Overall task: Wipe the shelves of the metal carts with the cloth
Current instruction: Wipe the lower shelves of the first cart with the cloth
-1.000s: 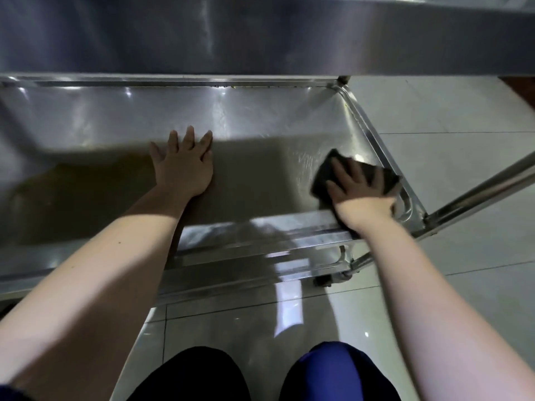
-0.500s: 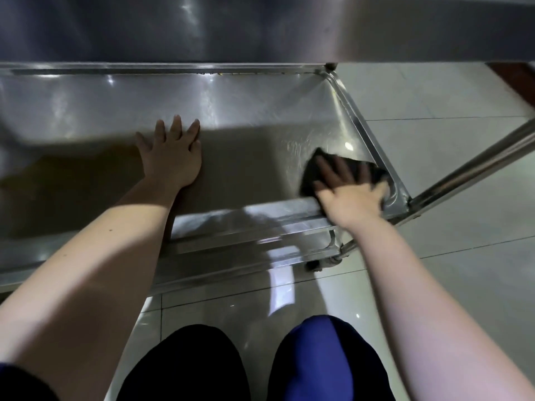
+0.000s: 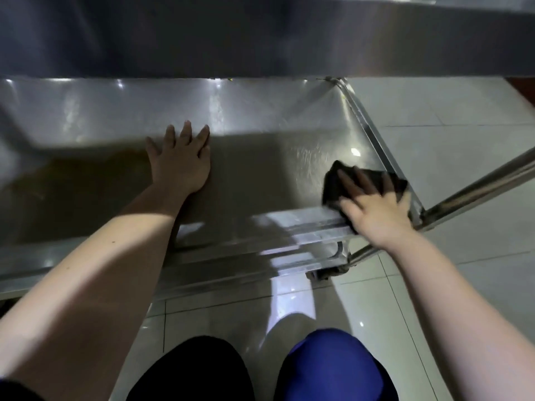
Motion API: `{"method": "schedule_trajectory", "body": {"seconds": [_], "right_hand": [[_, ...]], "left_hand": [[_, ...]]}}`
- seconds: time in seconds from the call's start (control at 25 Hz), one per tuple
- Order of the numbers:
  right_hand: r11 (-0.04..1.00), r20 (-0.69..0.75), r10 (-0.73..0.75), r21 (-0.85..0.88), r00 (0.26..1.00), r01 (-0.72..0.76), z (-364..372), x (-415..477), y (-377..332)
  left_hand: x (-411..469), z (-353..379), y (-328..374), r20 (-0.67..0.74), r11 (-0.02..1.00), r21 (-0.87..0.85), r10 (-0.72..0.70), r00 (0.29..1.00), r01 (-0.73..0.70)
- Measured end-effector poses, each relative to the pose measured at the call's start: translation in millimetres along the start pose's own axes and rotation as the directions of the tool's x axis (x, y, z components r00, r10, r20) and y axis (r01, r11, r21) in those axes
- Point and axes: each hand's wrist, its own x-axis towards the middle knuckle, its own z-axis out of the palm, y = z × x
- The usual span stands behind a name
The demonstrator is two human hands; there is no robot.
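Pale glossy floor tiles [image 3: 440, 105] lie to the right of and beneath a metal cart. Its lower shelf [image 3: 260, 117] fills the middle of the view, a steel tray with a raised rim. An upper shelf [image 3: 231, 39] overhangs it along the top of the view.

Left hand [image 3: 182, 163]: palm down on the shelf near its centre, fingers straight and close together, thumb out to the left. Grip flat, holding nothing. The forearm crosses the near rim.

Right hand [image 3: 376, 211]: laid on top of a dark cloth [image 3: 333, 183] in the near right corner of the shelf. Grip spread, fingers straight and fanned, pressing the cloth down onto the steel rather than curling round it. The hand is slightly blurred. The cloth's right edge touches the right rim, and its near edge lies at the front rim under the heel of the hand.

A round metal bar [image 3: 477, 186] runs diagonally up and to the right from that corner. A small wheel [image 3: 327, 272] sits under the corner, on the floor.

Faint streaks show on the steel just left of and beyond the cloth. A shadow covers the near half of the shelf.

Two knees show at the bottom edge, one in black [image 3: 197, 371] and one in blue [image 3: 333, 369].
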Motion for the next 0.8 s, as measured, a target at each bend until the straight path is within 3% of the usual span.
{"method": "schedule_trajectory", "body": {"seconds": [0.12,0.36,0.56,0.76,0.8], "right_hand": [[0.946,-0.065,-0.321,-0.073,0.945,0.316,17.0,11.6,-38.9],[0.991,-0.080,-0.133,-0.030,0.988,0.131,-15.8,206.1,-58.7],[1.000,-0.112,0.000,0.013,0.994,0.001,-28.8,281.7,-53.4],[0.986,-0.050,-0.163,0.020,0.985,0.164,-24.4,230.6,-21.1],[0.968,-0.039,-0.248,-0.044,0.968,0.246,-20.1,208.6,-7.7]], "left_hand": [[3.9,1.7,-4.7,0.001,1.000,0.022,-0.003,1.000,0.003],[7.1,5.3,-6.0,-0.039,0.997,0.078,0.029,0.999,-0.026],[12.3,10.9,-9.3,-0.046,0.995,0.100,0.024,0.999,-0.020],[15.4,12.6,-7.6,-0.071,0.991,0.131,0.024,0.997,-0.014],[15.8,11.6,-7.1,-0.065,0.993,0.121,0.020,0.998,-0.012]]}}
